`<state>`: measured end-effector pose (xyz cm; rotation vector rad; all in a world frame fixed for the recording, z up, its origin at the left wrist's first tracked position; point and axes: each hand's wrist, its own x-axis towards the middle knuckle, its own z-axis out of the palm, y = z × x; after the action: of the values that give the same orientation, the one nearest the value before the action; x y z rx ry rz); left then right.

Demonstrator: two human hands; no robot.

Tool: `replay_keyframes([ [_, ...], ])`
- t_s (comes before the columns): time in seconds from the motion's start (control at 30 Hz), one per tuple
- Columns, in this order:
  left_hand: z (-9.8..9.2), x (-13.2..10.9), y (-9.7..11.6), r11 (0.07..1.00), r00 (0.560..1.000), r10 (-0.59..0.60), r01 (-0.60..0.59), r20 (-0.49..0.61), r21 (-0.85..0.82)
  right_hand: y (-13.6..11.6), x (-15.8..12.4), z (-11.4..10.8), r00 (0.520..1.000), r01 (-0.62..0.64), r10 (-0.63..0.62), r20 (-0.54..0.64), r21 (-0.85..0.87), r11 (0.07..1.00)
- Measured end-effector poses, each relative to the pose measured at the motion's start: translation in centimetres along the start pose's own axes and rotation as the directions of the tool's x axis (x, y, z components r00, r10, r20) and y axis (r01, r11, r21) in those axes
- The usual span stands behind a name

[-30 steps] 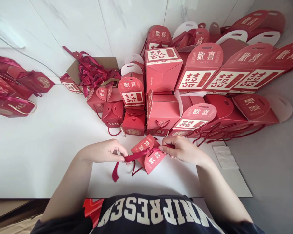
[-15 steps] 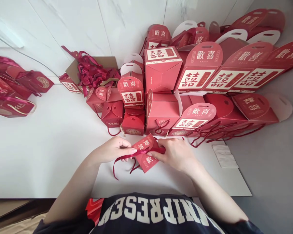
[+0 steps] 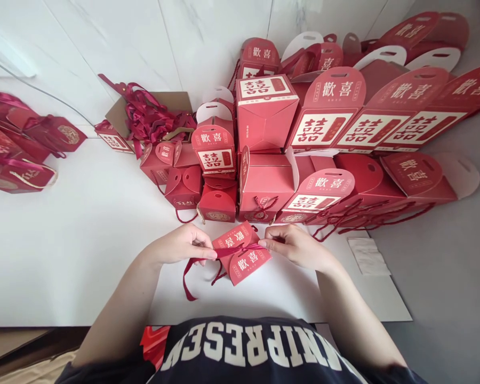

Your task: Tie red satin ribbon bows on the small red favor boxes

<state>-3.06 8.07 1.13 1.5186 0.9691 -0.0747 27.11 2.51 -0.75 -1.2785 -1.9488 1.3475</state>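
A small red gift box (image 3: 244,266) with printed characters on its folded flaps lies on the white table in front of me. A dark red ribbon (image 3: 234,250) crosses the top of the box, with a knot or crossing near its middle. My left hand (image 3: 186,245) pinches the ribbon left of the box, and a loose end hangs down below the fingers. My right hand (image 3: 290,245) pinches the ribbon at the box's right side. A twisted cord (image 3: 219,274) sticks out at the box's lower left.
Stacked red gift boxes (image 3: 270,114) fill the back right along the wall. An open carton (image 3: 174,101) holds a heap of ribbons (image 3: 156,117). More ribboned boxes (image 3: 22,173) stand far left. A white tissue (image 3: 368,256) lies on the table (image 3: 84,240) at right.
My right hand has moved right, uncovering more of the box. My left hand has shifted slightly left. The ribbon between them is drawn out straighter across the box.
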Motion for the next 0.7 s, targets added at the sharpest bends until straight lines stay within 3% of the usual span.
replay_keyframes([
  [0.13, -1.2, -0.6, 0.4, 0.990, 0.995, 0.037, -0.049, 0.089, 0.132, 0.4, 0.2, 0.1, 1.000, -0.024, 0.024, 0.008, 0.006, 1.000],
  [0.27, -2.2, -0.7, 2.3, 0.899, 0.951, 0.288, -0.310, 0.116, 0.310, 0.2, 0.5, 0.3, 0.999, -0.029, 0.028, 0.016, 0.027, 0.999],
  [0.37, -2.0, 0.6, 3.8, 0.850, 0.879, 0.431, -0.472, 0.206, 0.233, 0.1, 0.7, 0.5, 0.999, -0.029, 0.027, 0.034, 0.050, 0.998],
  [0.5, -1.0, 3.5, 3.6, 0.895, 0.848, 0.417, -0.446, 0.328, 0.013, 0.3, 0.9, 0.5, 0.998, -0.034, 0.030, 0.056, 0.071, 0.997],
  [0.57, -0.6, 4.6, 2.7, 0.886, 0.843, 0.456, -0.459, 0.285, -0.059, 0.6, 0.9, 0.5, 0.998, -0.035, 0.030, 0.054, 0.088, 0.995],
  [0.7, -0.1, 5.4, 1.3, 0.866, 0.864, 0.501, -0.500, 0.055, -0.031, 1.1, 1.0, 0.2, 0.997, -0.025, 0.017, 0.071, 0.123, 0.992],
])
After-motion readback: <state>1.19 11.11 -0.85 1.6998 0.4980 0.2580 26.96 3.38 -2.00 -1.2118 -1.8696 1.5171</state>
